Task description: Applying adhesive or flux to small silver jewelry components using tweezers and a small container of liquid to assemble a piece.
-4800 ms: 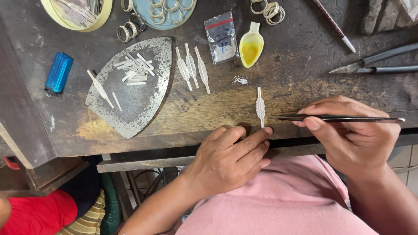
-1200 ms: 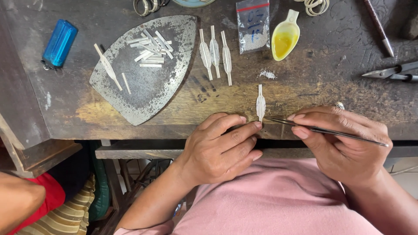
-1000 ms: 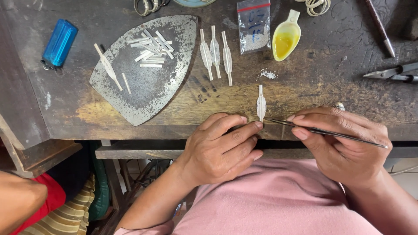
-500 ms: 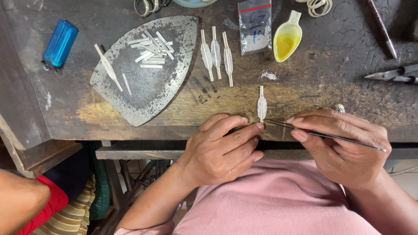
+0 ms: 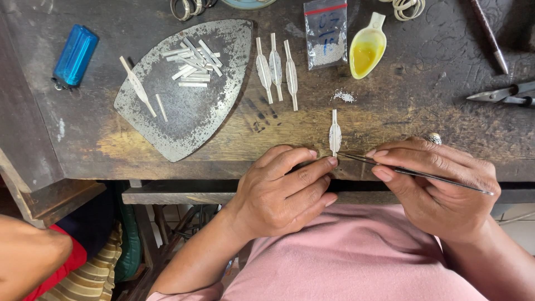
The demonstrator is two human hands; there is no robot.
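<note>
Head view. The left hand [image 5: 284,189] rests at the near edge of the wooden surface [image 5: 434,106], fingers curled loosely, its forefinger tip just beside the lower end of a small silver leaf-shaped piece [image 5: 334,134]; whether it actually presses on the piece cannot be told. The right hand [image 5: 440,189] grips a pair of slim tweezers [image 5: 415,173] between thumb and fingers, and the tweezer tip meets the base of the leaf-shaped piece. That piece lies flat on the surface near its front edge, stem pointing away from the person.

Farther back lie three similar leaf pieces [image 5: 276,69] side by side, a worn metal plate [image 5: 189,111] carrying short silver strips [image 5: 192,61], a yellow spoon-shaped dish [image 5: 368,53], a small clear bag [image 5: 326,33] and a blue lighter [image 5: 75,56].
</note>
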